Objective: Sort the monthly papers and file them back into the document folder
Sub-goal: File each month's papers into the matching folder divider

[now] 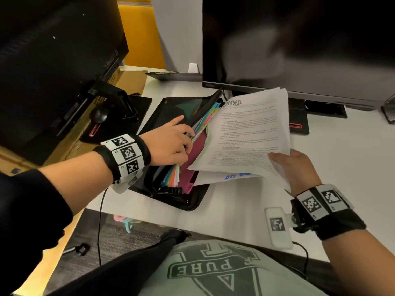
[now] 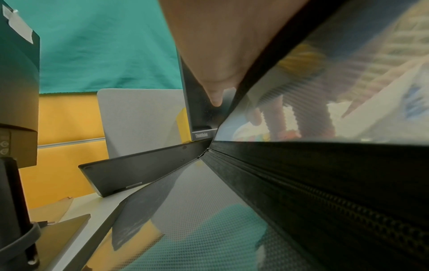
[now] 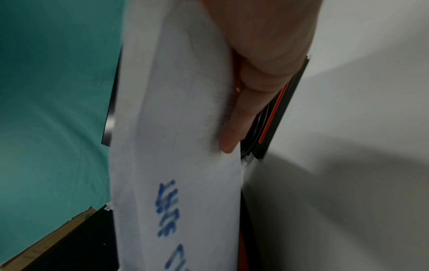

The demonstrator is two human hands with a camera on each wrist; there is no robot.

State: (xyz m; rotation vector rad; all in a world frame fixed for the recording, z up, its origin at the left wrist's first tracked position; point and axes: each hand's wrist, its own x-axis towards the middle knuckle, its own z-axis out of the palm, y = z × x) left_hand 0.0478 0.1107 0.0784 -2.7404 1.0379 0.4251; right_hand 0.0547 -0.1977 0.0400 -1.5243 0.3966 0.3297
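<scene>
Left hand (image 1: 171, 139) parts folder (image 1: 183, 201) dividers; right hand (image 1: 299, 165) grips papers (image 1: 245, 133).

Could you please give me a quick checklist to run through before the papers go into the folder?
1. Black zip document folder lying open on the white desk: ok.
2. Left hand parting the coloured tabbed dividers: ok.
3. Right hand holding the stack of white printed papers by its near corner: ok.
4. Stack squared up: not ok, sheets are fanned.
5. Heading matches the chosen divider: cannot tell, text is blurred.
6. Maroon divider clear of the stack: not ok, papers overlap it.
</scene>
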